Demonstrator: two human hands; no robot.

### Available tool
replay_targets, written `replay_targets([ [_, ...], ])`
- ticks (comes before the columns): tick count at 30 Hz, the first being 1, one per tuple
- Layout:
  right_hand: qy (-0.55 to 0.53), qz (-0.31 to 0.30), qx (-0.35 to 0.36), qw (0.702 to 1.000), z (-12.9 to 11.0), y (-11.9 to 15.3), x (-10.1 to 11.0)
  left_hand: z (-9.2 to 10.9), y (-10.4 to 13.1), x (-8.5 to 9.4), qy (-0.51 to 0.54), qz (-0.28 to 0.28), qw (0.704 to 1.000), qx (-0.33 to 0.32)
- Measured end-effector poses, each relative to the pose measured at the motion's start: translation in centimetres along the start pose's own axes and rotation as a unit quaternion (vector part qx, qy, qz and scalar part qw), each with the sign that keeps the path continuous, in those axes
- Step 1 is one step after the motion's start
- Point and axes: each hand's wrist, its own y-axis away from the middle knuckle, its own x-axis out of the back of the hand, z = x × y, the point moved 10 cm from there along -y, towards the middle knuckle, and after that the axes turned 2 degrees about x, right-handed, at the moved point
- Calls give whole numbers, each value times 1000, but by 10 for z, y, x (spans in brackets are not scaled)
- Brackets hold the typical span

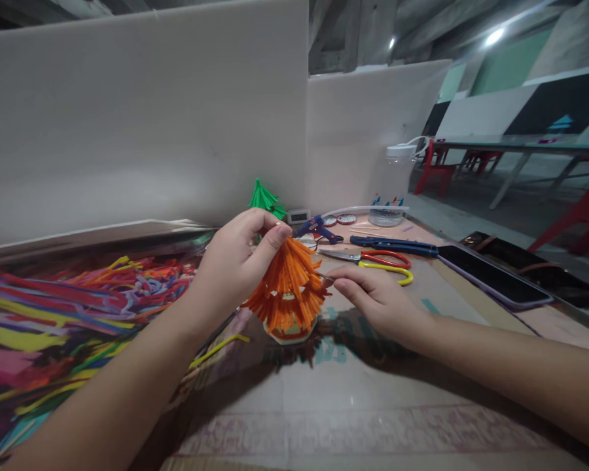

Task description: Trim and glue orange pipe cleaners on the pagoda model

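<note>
An orange tiered tree [294, 288], built from fuzzy pipe-cleaner-like strips, stands upright on a pale, flat-sided base [292, 339]. My left hand [245, 252] is closed at its top, thumb and fingers pinching the tip, which they partly hide. On the tree's right side, my right hand [373, 297] is closed in a pinch on a thin dark piece [326, 278] that reaches the orange strips. Its kind is too small to make out. Behind my left hand a similar green tree [265, 199] shows in part.
Many coloured strips [78, 307] lie to the left. Scissors [373, 258], a blue utility knife [395, 246], a blue glue gun [319, 229] and a phone [491, 275] are at the right. A clear bottle [390, 186] stands behind, before a white partition [142, 118].
</note>
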Motion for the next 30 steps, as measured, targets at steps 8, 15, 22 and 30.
replay_targets([
  [8,-15,4,-14,1000,3,0,0,-1,0,0,3,1,1000,-2],
  [15,-20,-3,-11,1000,3,0,0,-1,0,0,2,0,1000,-2],
  [22,-20,-2,-27,999,4,0,-1,-1,0,0,2,-1,1000,3],
  [30,-20,0,-35,999,7,-2,-1,1,0,0,-3,3,1000,-9],
])
